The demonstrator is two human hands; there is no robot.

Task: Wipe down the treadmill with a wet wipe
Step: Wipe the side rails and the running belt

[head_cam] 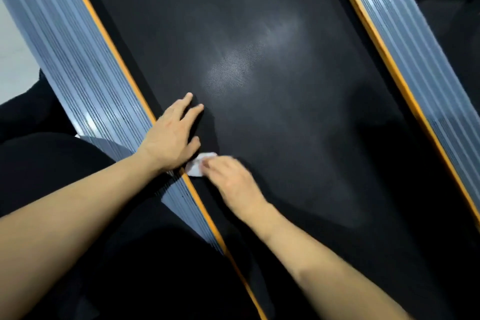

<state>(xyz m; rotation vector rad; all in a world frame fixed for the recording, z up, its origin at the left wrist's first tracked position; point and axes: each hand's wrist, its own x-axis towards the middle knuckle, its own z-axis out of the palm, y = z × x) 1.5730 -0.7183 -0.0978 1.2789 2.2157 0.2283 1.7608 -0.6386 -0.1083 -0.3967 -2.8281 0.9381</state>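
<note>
The right hand (pixel 231 182) is blurred, so its fingers (pixel 211 163) are hard to read; they lie bunched on a white wipe (pixel 197 165), and whether they pinch or only press it cannot be told; most of the wipe is hidden beneath them, only a crumpled edge showing beside the left thumb. The left hand (pixel 172 135) rests flat with fingers (pixel 193 109) straight and slightly spread, their tips on the belt (pixel 285 86), the palm over an orange strip (pixel 114 49). The belt is black and finely dotted, with a pale sheen beyond the left fingertips. A ribbed grey rail (pixel 65 47) runs behind the left wrist; another rail (pixel 405 47) lies well past the right fingers, cut off by the frame.
</note>
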